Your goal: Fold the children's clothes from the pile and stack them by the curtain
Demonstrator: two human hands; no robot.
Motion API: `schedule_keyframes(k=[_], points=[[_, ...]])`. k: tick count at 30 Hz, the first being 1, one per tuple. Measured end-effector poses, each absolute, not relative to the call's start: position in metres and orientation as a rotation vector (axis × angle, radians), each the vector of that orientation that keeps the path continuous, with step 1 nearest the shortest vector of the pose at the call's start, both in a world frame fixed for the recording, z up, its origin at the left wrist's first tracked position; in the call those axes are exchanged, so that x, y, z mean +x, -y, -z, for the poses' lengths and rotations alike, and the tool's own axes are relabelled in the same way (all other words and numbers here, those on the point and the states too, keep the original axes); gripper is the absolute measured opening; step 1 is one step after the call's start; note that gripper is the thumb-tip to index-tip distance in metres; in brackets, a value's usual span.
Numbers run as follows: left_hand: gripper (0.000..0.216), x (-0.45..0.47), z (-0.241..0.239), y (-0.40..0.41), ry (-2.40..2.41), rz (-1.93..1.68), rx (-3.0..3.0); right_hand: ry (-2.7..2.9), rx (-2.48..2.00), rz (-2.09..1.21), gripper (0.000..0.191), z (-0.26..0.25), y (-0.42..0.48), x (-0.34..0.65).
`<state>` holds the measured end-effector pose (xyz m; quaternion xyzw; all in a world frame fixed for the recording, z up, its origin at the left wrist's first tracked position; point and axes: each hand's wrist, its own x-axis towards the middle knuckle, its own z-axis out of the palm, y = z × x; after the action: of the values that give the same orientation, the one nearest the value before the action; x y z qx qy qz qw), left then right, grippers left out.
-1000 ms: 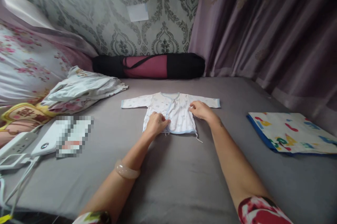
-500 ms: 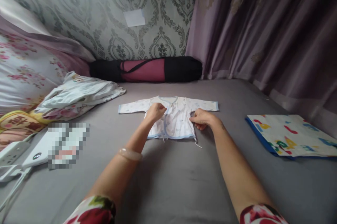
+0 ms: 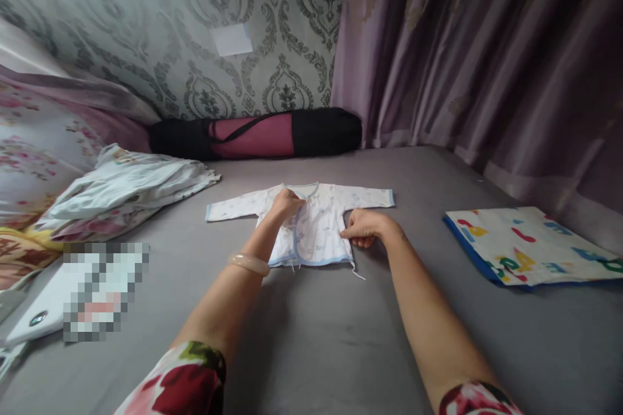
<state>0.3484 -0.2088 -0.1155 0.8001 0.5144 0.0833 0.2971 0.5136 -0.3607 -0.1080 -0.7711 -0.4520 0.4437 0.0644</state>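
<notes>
A small white baby shirt (image 3: 318,233) with light blue trim and a faint print lies spread on the grey bed sheet, sleeves stretched out to both sides. My left hand (image 3: 288,204), below a pale bangle, is closed in a pinch at the shirt's front, just under the neckline. At the shirt's right side seam, below the armpit, my right hand (image 3: 366,226) pinches the edge between thumb and forefinger, its other fingers curled. White tie strings hang from the bottom hem. My left hand and forearm cover part of the shirt's left half.
Along the wall lies a black and maroon long bag (image 3: 257,136). A folded letter-print cloth (image 3: 530,246) is at right, near purple curtains (image 3: 413,45). At left are a crumpled white cloth (image 3: 131,175), a floral pillow (image 3: 43,149) and a white device (image 3: 48,304) beside a blurred-out item.
The view has turned slightly, shifting the surroundings left. My left hand has moved a little rightward over the shirt, toward its neckline. My right hand stays at the side seam.
</notes>
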Motion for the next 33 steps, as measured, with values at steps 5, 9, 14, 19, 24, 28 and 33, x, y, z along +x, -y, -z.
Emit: schedule_keyframes(k=[5,9,14,19,24,28,33], points=[[0.016,0.343,0.122,0.207,-1.426,-0.254,2.168,1.370,-2.316,-1.365,0.026,0.111,0.360,0.516],[0.023,0.344,0.133,0.208,-1.411,-0.308,2.278,1.377,-2.319,-1.371,0.027,0.111,0.359,0.517],[0.021,0.345,0.135,0.209,-1.421,-0.300,2.355,1.381,-2.305,-1.398,0.026,0.112,0.360,0.520],[0.026,0.343,0.133,0.210,-1.465,-0.307,2.506,1.391,-2.286,-1.430,0.028,0.111,0.361,0.522],[0.032,0.355,0.135,0.215,-0.972,-0.540,2.871,1.388,-2.291,-1.436,0.029,0.108,0.361,0.520],[0.038,0.367,0.150,0.221,-0.636,-0.325,2.969,1.398,-2.310,-1.425,0.028,0.108,0.361,0.520],[0.056,0.371,0.169,0.218,-0.812,-0.130,2.955,1.389,-2.303,-1.454,0.026,0.104,0.363,0.520]])
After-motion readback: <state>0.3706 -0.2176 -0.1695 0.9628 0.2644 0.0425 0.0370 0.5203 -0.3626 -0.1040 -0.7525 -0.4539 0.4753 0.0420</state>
